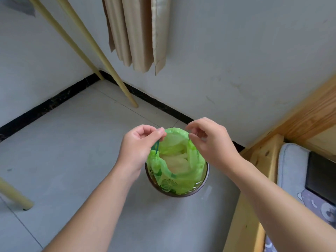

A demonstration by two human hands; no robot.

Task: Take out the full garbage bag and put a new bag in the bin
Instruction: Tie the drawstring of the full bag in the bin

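Observation:
A small round bin (183, 194) with a dark rim stands on the grey tile floor. A light green garbage bag (179, 160) with pale waste inside rises out of it, its mouth gathered upward. My left hand (139, 144) pinches the dark green drawstring (156, 145) at the bag's left side. My right hand (209, 140) pinches the bag's gathered rim on the right. Both hands hover just above the bin.
A wooden bed frame (258, 160) with a grey cushion (291, 170) stands close on the right. Yellow furniture legs (116, 77) slant down at the back left, and another leg (16, 197) is at the left edge. A beige curtain (138, 33) hangs on the wall.

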